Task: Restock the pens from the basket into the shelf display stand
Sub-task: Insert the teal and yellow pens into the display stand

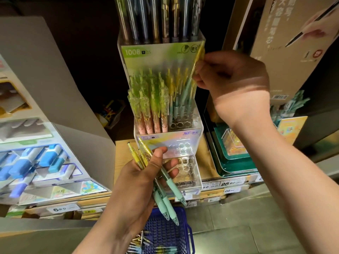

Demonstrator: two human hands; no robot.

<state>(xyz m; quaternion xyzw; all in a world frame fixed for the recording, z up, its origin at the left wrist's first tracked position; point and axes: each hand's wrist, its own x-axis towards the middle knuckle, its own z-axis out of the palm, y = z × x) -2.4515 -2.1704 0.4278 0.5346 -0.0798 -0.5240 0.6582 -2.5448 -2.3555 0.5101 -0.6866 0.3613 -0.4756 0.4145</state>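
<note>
Carefully now, with my right hand (pixel 233 77) pinching one yellow pen (pixel 199 59) at the display stand's (pixel 185 138) right edge and my left hand (pixel 139 182) gripping a spare bundle (pixel 161 191) above the basket (pixel 183 217), I'd steer its tip straight into an empty hole (pixel 180 123) beside the teal pens (pixel 177 109).

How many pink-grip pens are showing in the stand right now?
4 pink-grip pens, side by side at the front left of the stand's middle tier. More may be hidden behind them.
</note>
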